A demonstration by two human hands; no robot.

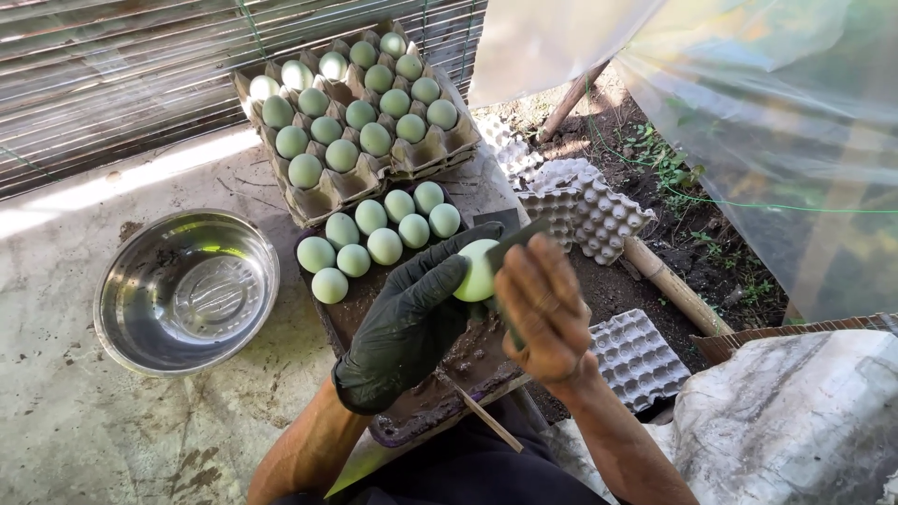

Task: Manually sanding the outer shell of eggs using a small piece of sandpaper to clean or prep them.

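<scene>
Left hand point(412, 323) in a black glove, fingers curled round a pale green egg point(477, 271) and gripping it over the tray; right hand point(543, 309) bare, closed on a dark flat tool point(513, 241) pressed against the egg's right side — what kind of tool, cannot tell; hands close together, egg between them. Under them a dark muddy tray point(426, 397); its far end holds nine more pale green eggs point(383, 245) in loose rows. Beyond it a stack of cardboard egg cartons point(318, 196); top one nearly full of green eggs. Left on the concrete — a steel bowl point(187, 290), only residue inside. Right, on the soil, grey moulded egg trays point(589, 206) with nothing in them.
</scene>
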